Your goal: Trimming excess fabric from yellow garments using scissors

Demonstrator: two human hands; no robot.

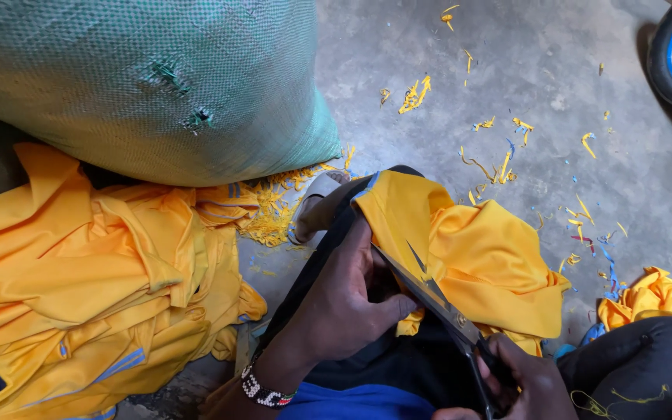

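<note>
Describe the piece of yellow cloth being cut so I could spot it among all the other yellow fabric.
Start at the big green woven sack; the yellow pile beneath it isn't it. Look right: the cloth being cut drapes over the person's knee, and only it has scissors in it.

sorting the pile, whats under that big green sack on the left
The green woven sack lies on the back edge of a heap of yellow garments; crumpled yellow folds and frayed scraps poke out beneath it. How far the fabric runs under it is covered.
</note>
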